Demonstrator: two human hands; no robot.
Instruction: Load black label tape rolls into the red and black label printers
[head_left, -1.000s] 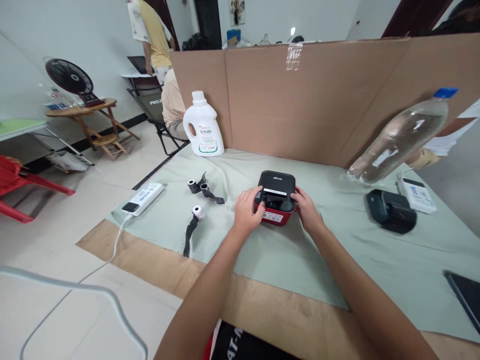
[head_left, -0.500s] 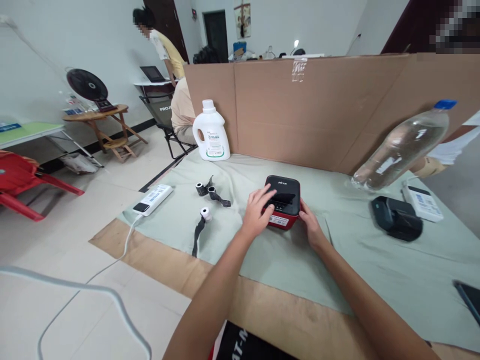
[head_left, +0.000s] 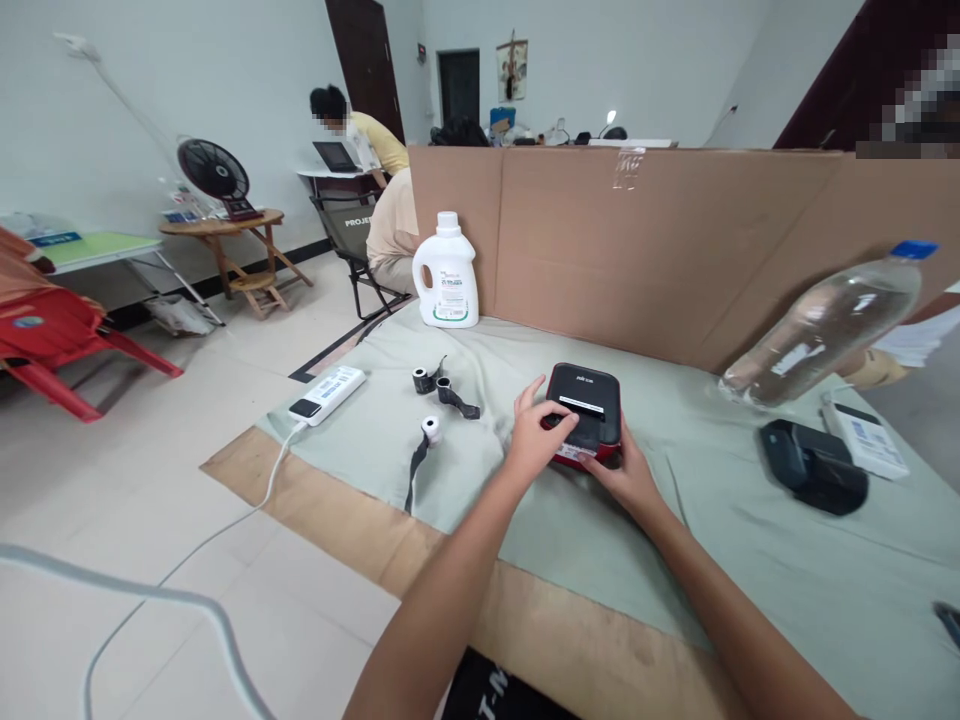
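Observation:
A small label printer [head_left: 589, 385], black on top with a red body, stands on the cloth before me. A white strip shows at the slot across its top, where its dark cover [head_left: 589, 432] seems slightly raised. My left hand [head_left: 536, 432] pinches the left edge of that cover between thumb and forefinger, the other fingers bent above. Around the printer's front right corner, my right hand [head_left: 622, 468] holds the body, thumb at the front; part of its grip is hidden. To the left lie a white paper roll [head_left: 430, 428] with a dark tail and two black-tailed rolls [head_left: 431, 380].
A white jug [head_left: 448, 275] stands by the cardboard screen [head_left: 600, 250]. At right are a leaning water bottle [head_left: 829, 325], a black device [head_left: 814, 465] and a white power bank [head_left: 866, 435]. Another corded white power bank [head_left: 328, 395] lies left. Co-workers are behind the screen.
My left hand has gone from lying spread on the printer's top to pinching its cover. The right thumb has moved to the front. A white strip now shows at the slot. The view has shifted.

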